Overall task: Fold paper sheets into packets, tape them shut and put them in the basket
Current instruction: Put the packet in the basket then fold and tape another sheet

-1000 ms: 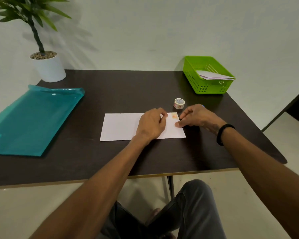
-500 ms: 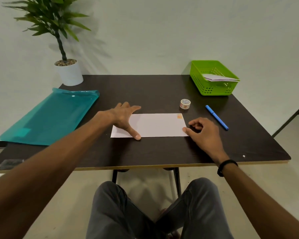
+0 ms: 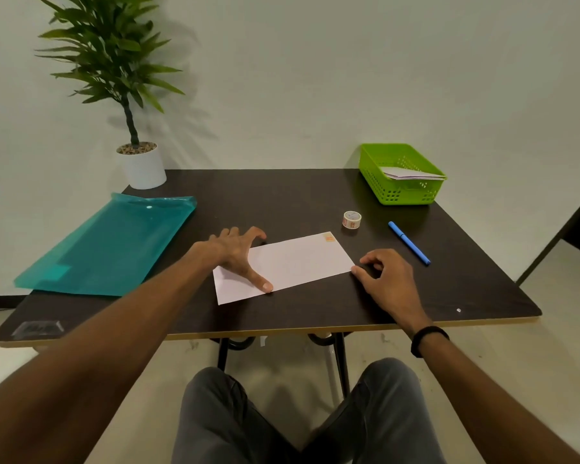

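Note:
A folded white paper packet (image 3: 292,262) lies on the dark table (image 3: 282,195), turned so its right end points away from me, with a small orange piece of tape at its far right corner. My left hand (image 3: 238,254) rests flat on its left end, fingers spread, thumb on the near edge. My right hand (image 3: 384,274) touches the packet's near right corner with loosely curled fingers. A small tape roll (image 3: 351,219) stands just beyond the packet. The green basket (image 3: 379,182) at the back right holds folded white paper.
A blue pen (image 3: 409,242) lies right of the packet. A teal plastic folder (image 3: 111,242) covers the table's left side. A potted plant in a white pot (image 3: 143,165) stands at the back left. My knees are under the near table edge.
My left hand slid from the tape spot to the packet's left end. My right hand dropped to the near right corner. The packet has turned counter-clockwise.

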{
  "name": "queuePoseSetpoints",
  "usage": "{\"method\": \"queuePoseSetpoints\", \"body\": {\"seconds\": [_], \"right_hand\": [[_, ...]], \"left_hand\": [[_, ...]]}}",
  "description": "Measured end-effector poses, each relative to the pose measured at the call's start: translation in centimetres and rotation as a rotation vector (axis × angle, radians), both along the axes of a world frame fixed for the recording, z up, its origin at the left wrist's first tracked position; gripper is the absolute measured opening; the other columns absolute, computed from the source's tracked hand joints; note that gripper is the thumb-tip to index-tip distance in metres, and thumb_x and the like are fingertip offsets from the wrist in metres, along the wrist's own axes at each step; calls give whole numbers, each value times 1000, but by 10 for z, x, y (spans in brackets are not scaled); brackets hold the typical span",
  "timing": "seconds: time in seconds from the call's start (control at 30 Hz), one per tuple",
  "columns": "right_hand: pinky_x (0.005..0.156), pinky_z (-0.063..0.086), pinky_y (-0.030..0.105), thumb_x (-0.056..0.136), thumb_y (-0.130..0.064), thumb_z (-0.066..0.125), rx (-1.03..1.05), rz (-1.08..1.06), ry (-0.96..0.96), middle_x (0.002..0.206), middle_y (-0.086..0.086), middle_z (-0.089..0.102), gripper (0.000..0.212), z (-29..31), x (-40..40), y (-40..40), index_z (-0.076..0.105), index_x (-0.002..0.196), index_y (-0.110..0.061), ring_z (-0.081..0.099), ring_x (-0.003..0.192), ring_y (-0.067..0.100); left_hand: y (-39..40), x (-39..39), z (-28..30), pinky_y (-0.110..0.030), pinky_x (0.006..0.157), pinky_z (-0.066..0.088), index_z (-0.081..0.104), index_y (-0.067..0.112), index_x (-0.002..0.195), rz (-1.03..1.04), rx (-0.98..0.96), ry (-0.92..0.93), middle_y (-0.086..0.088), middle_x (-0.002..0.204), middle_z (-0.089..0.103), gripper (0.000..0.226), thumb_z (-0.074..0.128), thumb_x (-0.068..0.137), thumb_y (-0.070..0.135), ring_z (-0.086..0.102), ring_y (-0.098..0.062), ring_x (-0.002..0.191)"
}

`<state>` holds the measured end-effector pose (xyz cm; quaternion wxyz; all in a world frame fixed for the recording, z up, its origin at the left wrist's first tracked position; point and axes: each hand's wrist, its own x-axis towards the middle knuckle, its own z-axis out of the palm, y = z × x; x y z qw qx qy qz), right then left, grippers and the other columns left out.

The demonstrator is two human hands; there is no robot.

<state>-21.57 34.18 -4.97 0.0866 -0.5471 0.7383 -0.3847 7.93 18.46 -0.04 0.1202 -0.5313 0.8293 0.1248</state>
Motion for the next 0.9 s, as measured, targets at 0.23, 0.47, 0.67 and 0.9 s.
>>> {"method": "queuePoseSetpoints", "body": {"seconds": [0.23, 0.47, 0.67, 0.9], "right_hand": [[83, 49, 21, 88, -30, 81, -29, -16, 23, 109, -3, 62, 20, 3, 12, 16, 70, 102, -19, 58, 98, 10], [101, 47, 32, 91, -36, 77, 73, 3, 48, 121, -3, 58, 22, 5, 28, 33, 74, 105, -19, 51, 118, 12], [76, 50, 25, 96, -57, 61, 154, 94, -282, 94, -5, 73, 41, 40, 64, 54, 77, 95, -19, 67, 94, 13], [85, 64, 38, 86, -34, 82, 387, 181, -899, 109, 14, 77, 39, 92, 66, 52, 72, 115, -9, 77, 96, 26]], "left_hand": [[19, 9, 6, -32, 87, 46, 57, 24, 121, 167, 78, 283, 1, 127, 57, 68, 85, 71, 60, 55, -17, 109], [50, 17, 8, -27, 72, 50, 67, 16, 100, 255, 232, 647, -4, 101, 69, 35, 72, 91, 50, 69, -20, 89], [91, 1, 18, -28, 76, 54, 57, 22, 118, 271, 139, 988, -1, 106, 69, 38, 60, 98, 53, 71, -20, 90], [100, -46, 52, -30, 80, 56, 49, 21, 126, 148, -5, 1144, 0, 120, 63, 35, 53, 104, 48, 66, -17, 98]]}}
